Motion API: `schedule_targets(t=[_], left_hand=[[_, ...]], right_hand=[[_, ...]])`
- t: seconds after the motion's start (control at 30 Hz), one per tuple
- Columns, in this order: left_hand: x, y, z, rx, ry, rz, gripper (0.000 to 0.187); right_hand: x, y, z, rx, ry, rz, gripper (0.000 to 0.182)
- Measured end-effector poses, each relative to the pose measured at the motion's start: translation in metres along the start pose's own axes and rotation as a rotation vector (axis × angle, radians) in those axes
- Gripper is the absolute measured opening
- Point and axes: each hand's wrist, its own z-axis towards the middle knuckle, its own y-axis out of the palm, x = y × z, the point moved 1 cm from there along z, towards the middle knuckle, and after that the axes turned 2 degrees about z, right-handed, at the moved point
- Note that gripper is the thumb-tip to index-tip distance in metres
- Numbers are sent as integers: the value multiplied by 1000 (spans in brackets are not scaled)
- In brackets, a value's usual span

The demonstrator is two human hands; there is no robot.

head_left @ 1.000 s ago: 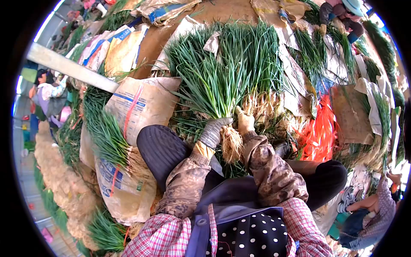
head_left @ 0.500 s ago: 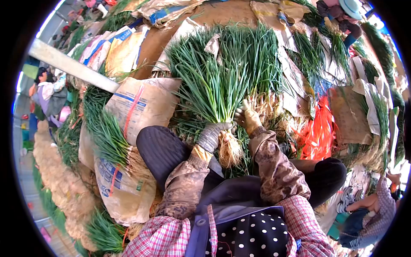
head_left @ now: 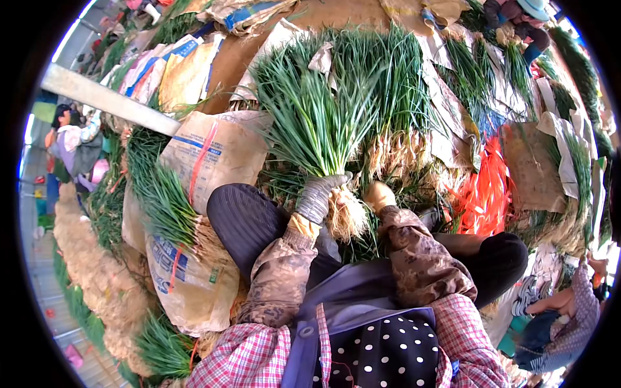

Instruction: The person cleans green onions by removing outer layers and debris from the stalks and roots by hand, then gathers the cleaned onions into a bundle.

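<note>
My left hand [head_left: 317, 197], in a grey glove, is wrapped round the lower stems of a bunch of green onions [head_left: 323, 136]. The bunch's leaves fan out away from me, and its pale roots [head_left: 347, 216] hang below my fist toward my lap. Just right of the roots, apart from them, is my right hand [head_left: 380, 195] in a tan glove. Only its rounded back shows; the fingers are hidden. Beyond it, more green onions [head_left: 404, 84] lie in a heap, roots [head_left: 398, 152] facing me.
Red plastic strips [head_left: 486, 194] lie at right beside a brown sack [head_left: 533, 168]. On the left, tied green onions [head_left: 168, 207] rest on a printed sack [head_left: 217, 145]. A pale beam [head_left: 110, 97] juts in from the left. Other people sit at left [head_left: 77, 145], upper right and lower right [head_left: 563, 323].
My right hand has drawn back slightly toward me, and its fingers, visible before, are now hidden. My left hand keeps its hold, with the bunch tipped a little to the left.
</note>
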Motion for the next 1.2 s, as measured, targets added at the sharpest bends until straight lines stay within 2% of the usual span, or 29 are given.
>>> schedule_targets(t=[0.07, 0.1, 0.17, 0.2, 0.23, 0.3, 0.37, 0.47, 0.5, 0.53, 0.57, 0.6, 0.63, 0.67, 0.7, 0.77, 0.8, 0.83, 0.87, 0.9, 0.93, 0.97, 1.03, 1.1, 1.13, 1.2], left_hand=[[4, 0, 1, -42, 5, -17, 23], [1, -5, 3, -87, -20, -15, 24], [-8, -13, 8, -158, -124, -42, 23], [-11, -14, 10, -166, -175, -69, 23], [-14, -13, 11, -174, -226, -96, 22], [-14, -7, 9, -93, -257, -40, 23], [-24, -13, 17, -65, -270, -74, 24], [1, -1, 0, -65, -140, 17, 27], [-2, -6, 5, -61, -123, 57, 29], [-10, -14, 12, -57, -110, 95, 31], [-15, -19, 16, -56, -98, 132, 33], [-15, -17, 16, -122, -43, 126, 35], [-17, -17, 19, -163, -91, 82, 35], [-19, -20, 23, -204, -138, 38, 35], [-22, -20, 25, -246, -185, -5, 35], [-25, -15, 22, -191, -161, -73, 33], [-18, -11, 15, -196, -174, -102, 33], [-13, -8, 11, -203, -184, -131, 32], [-13, -20, 18, -241, -167, -13, 32], [-3, -3, 3, -197, -171, -148, 32], [2, 5, -3, -143, -151, -167, 27], [5, 9, -6, -89, -130, -185, 22], [0, 2, 1, -142, -117, -194, 22], [11, -4, 1, -220, -170, -122, 23], [7, 3, -1, -181, -80, -193, 25], [16, 10, -8, -183, -90, -202, 26]], right_hand=[[37, 58, 10, -50, -411, -364, 30], [34, 58, -3, -144, -417, -364, 30], [36, 54, 5, 235, -687, -217, 28], [28, 50, 22, 239, -312, 153, 20], [1, 13, -22, 466, -186, 367, 22], [-24, -14, -30, 573, 10, 494, 26], [-10, 3, 48, 345, 25, 574, 32], [8, 19, 80, 183, -116, 894, 27], [6, 16, 65, 189, -138, 903, 27], [1, 15, 50, 485, -204, 480, 27], [-22, -17, -21, 492, -177, 369, 26], [-28, -15, -43, 566, -243, 414, 20], [-31, -13, -61, 642, -311, 460, 20], [-37, -20, -88, 570, -370, 290, 19], [-38, -27, -116, 544, -569, -13, 19], [-14, -17, -90, 441, -862, 438, 24], [-15, -30, -96, 280, -681, 547, 31], [-11, -30, -76, 114, -605, 807, 37], [-7, -30, -58, -24, -497, 1068, 47], [-20, -48, -74, -179, -420, 1370, 55], [-31, -57, -77, -267, -300, 1501, 64], [-41, -73, -85, -303, -200, 1621, 56], [-53, -71, -67, -199, -264, 1639, 39], [-61, -69, -59, -273, -411, 1875, 21], [-60, -66, -58, -228, -377, 1860, 15], [-63, -68, -73, -167, -278, 1821, 8]])
